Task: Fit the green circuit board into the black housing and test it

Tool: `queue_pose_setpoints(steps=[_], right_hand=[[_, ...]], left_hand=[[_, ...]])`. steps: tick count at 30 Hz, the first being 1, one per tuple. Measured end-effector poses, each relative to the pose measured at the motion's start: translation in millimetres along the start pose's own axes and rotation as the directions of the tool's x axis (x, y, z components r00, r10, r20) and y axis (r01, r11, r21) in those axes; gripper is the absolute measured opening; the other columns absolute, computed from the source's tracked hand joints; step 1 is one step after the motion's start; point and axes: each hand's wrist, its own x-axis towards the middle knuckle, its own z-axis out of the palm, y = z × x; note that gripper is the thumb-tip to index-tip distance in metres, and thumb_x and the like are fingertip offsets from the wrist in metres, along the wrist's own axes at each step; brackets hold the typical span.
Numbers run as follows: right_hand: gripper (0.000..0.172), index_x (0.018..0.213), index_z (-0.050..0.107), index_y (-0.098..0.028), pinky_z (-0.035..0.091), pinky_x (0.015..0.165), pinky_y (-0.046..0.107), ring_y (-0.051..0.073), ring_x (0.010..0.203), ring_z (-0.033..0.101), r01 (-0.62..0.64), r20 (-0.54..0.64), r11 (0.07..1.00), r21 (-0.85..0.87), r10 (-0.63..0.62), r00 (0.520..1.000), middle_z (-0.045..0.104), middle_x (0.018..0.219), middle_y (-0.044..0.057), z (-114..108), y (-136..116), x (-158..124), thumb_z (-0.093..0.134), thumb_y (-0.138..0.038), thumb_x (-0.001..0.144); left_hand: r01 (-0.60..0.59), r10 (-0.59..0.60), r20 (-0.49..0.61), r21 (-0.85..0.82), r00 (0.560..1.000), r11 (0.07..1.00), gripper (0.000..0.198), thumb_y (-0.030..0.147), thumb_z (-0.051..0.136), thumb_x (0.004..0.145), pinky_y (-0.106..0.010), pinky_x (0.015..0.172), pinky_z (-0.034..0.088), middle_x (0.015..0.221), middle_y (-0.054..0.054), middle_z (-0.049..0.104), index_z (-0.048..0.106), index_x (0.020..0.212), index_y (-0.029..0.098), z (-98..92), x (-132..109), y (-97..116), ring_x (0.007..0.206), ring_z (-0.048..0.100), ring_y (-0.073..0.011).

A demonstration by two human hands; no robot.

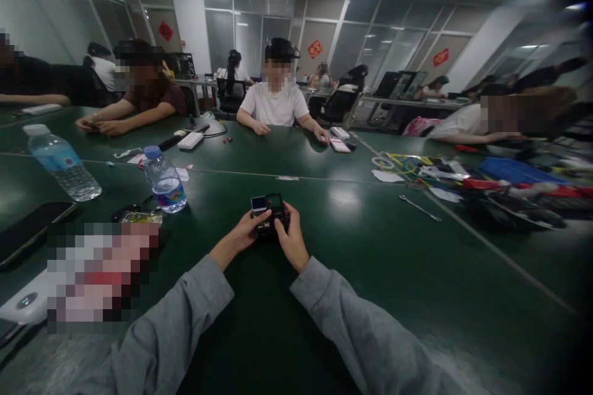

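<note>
In the head view, the person's left hand (241, 231) is gripping the nine o'clock side of a small, boxy black device (266, 228), its fingers curling in and its thumb lying across the near face. The right hand (291, 231) is clasping the three o'clock side, thumb resting on that same face, fingers bending round the outer edge. Fingertips underneath are hiding from me, so I can't tell how they are sitting.

Both forearms are slanting inward in loose grey cloth sleeves (352, 308), the left from seven o'clock, the right from five, wrists bending slightly toward each other.

The device is sitting between the two hands, over the dark green, glossy table (384, 253); whether it is touching the top, I can't tell. A small rectangular screen (259, 205) with a pale rim is standing up at its eleven o'clock corner, and a thin black open frame (280, 199) is rising at one o'clock.

Farther out, a clear plastic bottle with a blue cap (160, 176) is standing at ten o'clock, and a slim silver metal wrench (420, 208) is lying at three.
</note>
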Motion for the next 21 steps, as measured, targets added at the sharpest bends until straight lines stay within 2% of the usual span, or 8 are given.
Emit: queue_pose_setpoints(steps=[6,13,17,21], right_hand=[[0.051,0.142,0.039,-0.024,0.038,0.113,0.046,0.023,0.125,0.049,-0.022,0.031,1.000,0.000,0.022,0.999,0.047,0.132,0.011,-0.7,-0.9,-0.4,0.048,-0.038,0.094],[0.068,0.149,0.032,-0.025,0.039,0.113,0.049,0.026,0.129,0.049,-0.036,0.101,0.999,-0.019,0.038,0.994,0.045,0.132,0.012,0.0,-6.3,-0.8,0.058,-0.046,0.089],[0.066,0.145,0.037,-0.021,0.037,0.114,0.047,0.026,0.131,0.047,-0.028,0.085,1.000,-0.006,0.028,0.996,0.048,0.133,0.013,1.5,-3.2,0.0,0.059,-0.045,0.088],[0.059,0.135,0.043,-0.017,0.039,0.111,0.046,0.026,0.125,0.052,-0.048,0.020,0.998,0.040,0.047,0.999,0.053,0.131,0.014,2.4,-3.7,0.3,0.062,-0.042,0.084]], left_hand=[[0.002,-0.002,-0.006,-0.034,1.000,0.999,0.054,0.023,0.080,0.074,-0.034,0.082,0.055,0.114,-0.012,0.068,0.061,0.124,0.019,1.4,-1.8,1.8,0.095,0.068,-0.0229],[0.017,-0.022,-0.034,-0.124,0.999,0.992,0.050,0.021,0.078,0.076,-0.035,0.082,0.056,0.112,-0.012,0.069,0.062,0.123,0.019,1.8,-3.4,6.2,0.092,0.069,-0.0222],[-0.005,0.006,0.004,-0.163,1.000,0.987,0.048,0.023,0.078,0.077,-0.036,0.083,0.056,0.110,-0.011,0.070,0.063,0.121,0.017,-3.2,-0.9,5.3,0.091,0.069,-0.0219],[-0.042,0.051,0.049,-0.160,0.998,0.986,0.054,0.030,0.076,0.079,-0.034,0.080,0.056,0.113,-0.009,0.069,0.058,0.130,0.024,-7.6,2.1,6.4,0.091,0.069,-0.0209]])
